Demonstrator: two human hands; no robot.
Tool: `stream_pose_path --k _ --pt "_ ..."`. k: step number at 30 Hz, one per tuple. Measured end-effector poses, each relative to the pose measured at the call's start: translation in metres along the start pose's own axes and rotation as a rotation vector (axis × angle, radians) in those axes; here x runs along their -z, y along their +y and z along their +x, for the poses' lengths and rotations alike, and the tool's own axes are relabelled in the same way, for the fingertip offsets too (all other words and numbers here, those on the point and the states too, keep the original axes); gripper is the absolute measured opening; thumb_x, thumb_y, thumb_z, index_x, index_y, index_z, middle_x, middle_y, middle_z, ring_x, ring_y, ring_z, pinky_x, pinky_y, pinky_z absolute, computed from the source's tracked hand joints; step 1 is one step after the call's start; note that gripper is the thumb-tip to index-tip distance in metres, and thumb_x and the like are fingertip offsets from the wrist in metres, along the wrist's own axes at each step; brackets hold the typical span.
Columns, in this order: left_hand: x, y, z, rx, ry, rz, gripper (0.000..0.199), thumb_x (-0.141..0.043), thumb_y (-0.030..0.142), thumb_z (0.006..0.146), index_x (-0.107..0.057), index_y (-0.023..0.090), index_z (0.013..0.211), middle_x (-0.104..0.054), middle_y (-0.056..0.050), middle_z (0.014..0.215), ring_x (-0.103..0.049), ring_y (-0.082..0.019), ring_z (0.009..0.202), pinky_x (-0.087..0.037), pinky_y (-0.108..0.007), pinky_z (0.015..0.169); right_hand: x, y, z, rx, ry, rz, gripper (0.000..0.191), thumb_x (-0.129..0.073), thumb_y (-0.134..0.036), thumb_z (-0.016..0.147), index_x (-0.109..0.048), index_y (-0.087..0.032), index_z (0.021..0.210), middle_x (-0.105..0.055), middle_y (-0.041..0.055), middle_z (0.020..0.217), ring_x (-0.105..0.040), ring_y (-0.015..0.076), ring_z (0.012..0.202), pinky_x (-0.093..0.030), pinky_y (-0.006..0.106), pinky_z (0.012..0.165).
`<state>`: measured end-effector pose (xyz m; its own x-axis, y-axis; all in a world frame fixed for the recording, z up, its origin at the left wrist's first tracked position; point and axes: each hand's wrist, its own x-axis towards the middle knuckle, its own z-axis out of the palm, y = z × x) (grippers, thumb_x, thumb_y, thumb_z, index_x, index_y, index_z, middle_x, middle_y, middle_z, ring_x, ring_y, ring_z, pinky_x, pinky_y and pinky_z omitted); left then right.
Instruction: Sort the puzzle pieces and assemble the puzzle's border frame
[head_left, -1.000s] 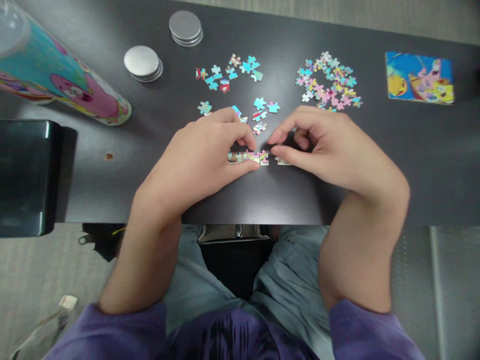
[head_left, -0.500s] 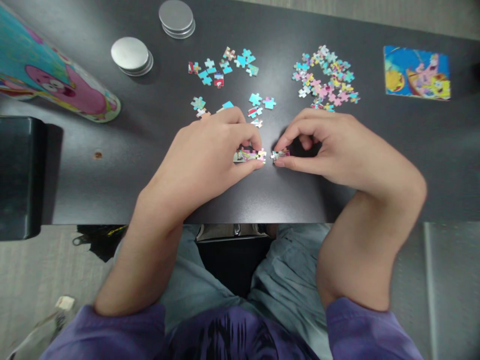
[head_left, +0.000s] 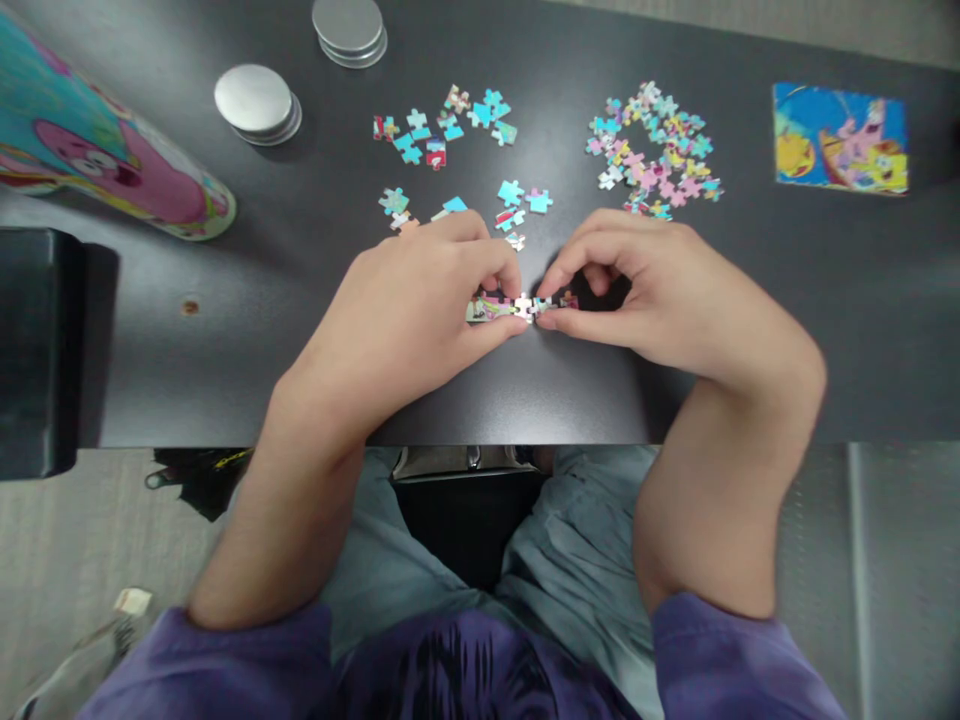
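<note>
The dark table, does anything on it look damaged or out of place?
A small brownish mark shows on the table, between the black object and the left hand. It looks odd against the plain dark surface; whether chip or stain, I can't tell.

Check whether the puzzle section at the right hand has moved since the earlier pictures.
Yes: the puzzle section by the right hand has moved left, away from the picture card.
</note>
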<state>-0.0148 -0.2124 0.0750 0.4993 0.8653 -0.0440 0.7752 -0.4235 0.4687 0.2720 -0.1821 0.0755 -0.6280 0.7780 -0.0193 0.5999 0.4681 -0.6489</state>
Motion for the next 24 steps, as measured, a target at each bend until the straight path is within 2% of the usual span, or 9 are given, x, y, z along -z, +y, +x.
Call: stream_pose_path --k 3,6,9,14,19,24 --pt "-0.001 -0.002 0.0 -0.006 0.003 -0.021 0.025 -0.077 0.048 0.119 -0.09 0.029 0.128 -0.086 -0.008 0.135 -0.085 -0.035 0.114 -0.068 -0.055 0.097 -0.002 0.0 0.001 0.016 0.016 0.025 0.009 -0.095 -0.037 0.106 -0.091 -0.034 0.114 -0.076 0.0058 0.108 -0.068 0.0302 0.09 -0.062 0.051 0.088" --pt "0.001 -0.008 -0.001 -0.035 0.0 -0.071 0.024 -0.078 0.049 0.118 -0.09 0.03 0.128 -0.086 -0.007 0.133 -0.085 -0.034 0.117 -0.07 -0.055 0.106 -0.005 0.002 0.003 0.045 0.048 0.076 0.012 -0.098 -0.032 0.101 -0.091 -0.028 0.11 -0.073 0.0056 0.103 -0.065 0.0282 0.085 -0.056 0.05 0.083" --pt "0.006 -0.015 -0.002 -0.039 -0.011 -0.123 0.024 -0.081 0.05 0.115 -0.09 0.031 0.127 -0.086 -0.005 0.126 -0.085 -0.031 0.112 -0.07 -0.051 0.109 -0.007 0.004 0.003 0.073 0.067 0.09 0.013 -0.097 -0.03 0.099 -0.09 -0.028 0.11 -0.072 0.0038 0.1 -0.064 0.0278 0.084 -0.053 0.049 0.082" --pt "0.011 -0.014 0.0 0.001 -0.039 -0.119 0.023 -0.078 0.046 0.115 -0.093 0.03 0.123 -0.084 -0.006 0.126 -0.083 -0.03 0.106 -0.068 -0.047 0.104 -0.007 0.001 0.003 0.057 0.06 0.081 0.01 -0.095 -0.036 0.102 -0.088 -0.033 0.108 -0.072 0.0032 0.101 -0.066 0.029 0.086 -0.056 0.05 0.083" --pt "0.01 -0.007 0.001 -0.011 -0.023 -0.109 0.02 -0.077 0.042 0.116 -0.093 0.03 0.121 -0.086 -0.007 0.125 -0.079 -0.028 0.101 -0.067 -0.049 0.104 -0.006 -0.002 0.005 0.03 0.063 0.124 0.014 -0.099 -0.036 0.098 -0.09 -0.028 0.104 -0.071 0.0039 0.099 -0.063 0.0274 0.083 -0.054 0.051 0.082" --pt "0.01 -0.01 -0.001 -0.029 -0.012 -0.121 0.026 -0.07 0.047 0.118 -0.091 0.033 0.121 -0.09 -0.007 0.127 -0.075 -0.03 0.102 -0.067 -0.052 0.105 -0.005 -0.004 0.005 0.056 0.051 0.126 0.025 -0.099 -0.038 0.101 -0.091 -0.024 0.12 -0.071 0.0045 0.105 -0.063 0.0246 0.082 -0.06 0.048 0.082"
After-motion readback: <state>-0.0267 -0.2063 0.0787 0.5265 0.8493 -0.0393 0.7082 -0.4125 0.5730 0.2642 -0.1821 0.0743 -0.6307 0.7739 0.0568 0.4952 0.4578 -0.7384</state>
